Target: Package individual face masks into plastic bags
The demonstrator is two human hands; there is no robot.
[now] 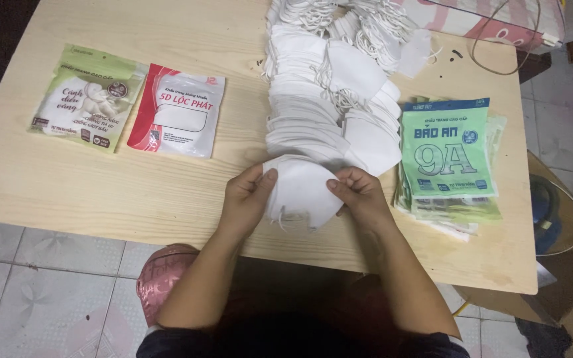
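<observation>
Both my hands hold a small stack of white folded face masks just above the near edge of the wooden table. My left hand grips the stack's left side with the thumb on top. My right hand pinches its right side. Elastic ear loops hang from the stack's underside. Directly behind it a long heap of loose white masks runs toward the table's far edge.
A stack of green flat pouches lies right of the heap. At the table's left lie a green-and-white mask packet and a red-and-white one. A pink stool stands on the tiled floor below. Boxes and a cable sit at the right.
</observation>
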